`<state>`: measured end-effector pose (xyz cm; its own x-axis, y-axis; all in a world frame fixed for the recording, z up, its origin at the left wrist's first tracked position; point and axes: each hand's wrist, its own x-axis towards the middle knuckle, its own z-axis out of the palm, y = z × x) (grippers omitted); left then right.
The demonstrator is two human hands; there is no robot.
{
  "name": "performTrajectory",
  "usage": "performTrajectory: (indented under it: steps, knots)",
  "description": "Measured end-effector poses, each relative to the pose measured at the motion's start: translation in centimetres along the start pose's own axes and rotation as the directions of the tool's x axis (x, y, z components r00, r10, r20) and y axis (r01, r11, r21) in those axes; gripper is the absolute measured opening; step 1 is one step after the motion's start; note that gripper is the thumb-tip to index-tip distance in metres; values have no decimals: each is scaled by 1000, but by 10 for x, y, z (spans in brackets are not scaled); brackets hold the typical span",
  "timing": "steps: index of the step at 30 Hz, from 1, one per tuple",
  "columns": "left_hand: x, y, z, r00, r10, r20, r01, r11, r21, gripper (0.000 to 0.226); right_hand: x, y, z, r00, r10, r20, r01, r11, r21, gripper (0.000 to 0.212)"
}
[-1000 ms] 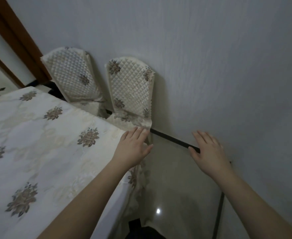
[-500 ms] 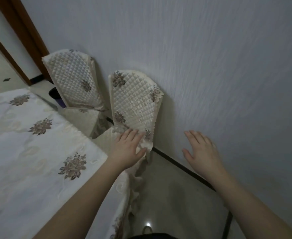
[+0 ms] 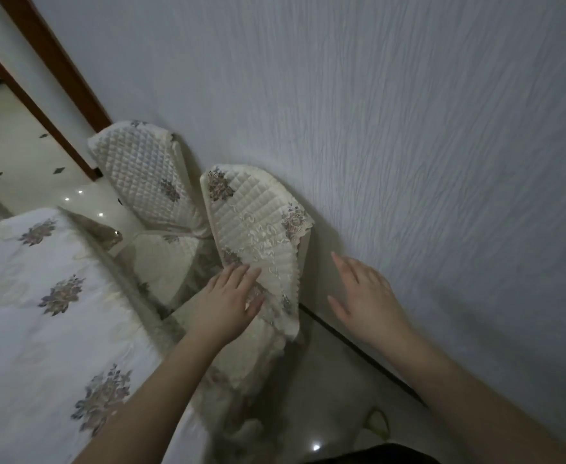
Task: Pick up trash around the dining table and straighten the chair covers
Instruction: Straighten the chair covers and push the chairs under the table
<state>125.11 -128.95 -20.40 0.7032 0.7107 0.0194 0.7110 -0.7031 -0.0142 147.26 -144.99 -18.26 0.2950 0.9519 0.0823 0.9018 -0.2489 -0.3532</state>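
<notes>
Two bare forearms reaching up from the bottom edge of the frame, both palm-down. Left hand (image 3: pixel 228 301) at centre frame, slightly left of middle, fingers (image 3: pixel 238 274) extended and held close together, pointing toward the upper right, thumb spread out to the right side; flat, not curled into a grip. Left forearm running diagonally down to the lower left, wrist straight. Right hand (image 3: pixel 363 298) at centre right, level with the left and well apart from it, open, fingers loosely spread and pointing to the upper left, thumb angled inward toward the other hand. Right forearm slanting down to the lower right corner.
</notes>
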Motion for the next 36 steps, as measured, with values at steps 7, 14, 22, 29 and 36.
performTrajectory:
  steps: [7, 14, 22, 29, 36]
  knots:
    - [61, 19, -26, 997, -74, -20, 74, 997, 17, 68, 80, 39, -18, 990, -140, 37, 138, 990, 32, 70]
    - [88, -1, -15, 990, -140, 14, 140, 990, 8, 70, 137, 40, -10, 973, -223, 55, 219, 974, 62, 69]
    - [139, -46, 5, 988, -154, 6, 154, 985, -73, 72, 197, 22, 14, 971, -220, 96, 220, 975, 14, 66]
    - [217, -112, 17, 993, -111, -31, 107, 987, -122, 73, 263, -11, 39, 980, -83, 179, 94, 994, -54, 69]
    - [293, -151, 17, 1000, 7, 20, -6, 997, -73, 74, 297, -15, 68, 966, 93, 240, -83, 995, -52, 74]
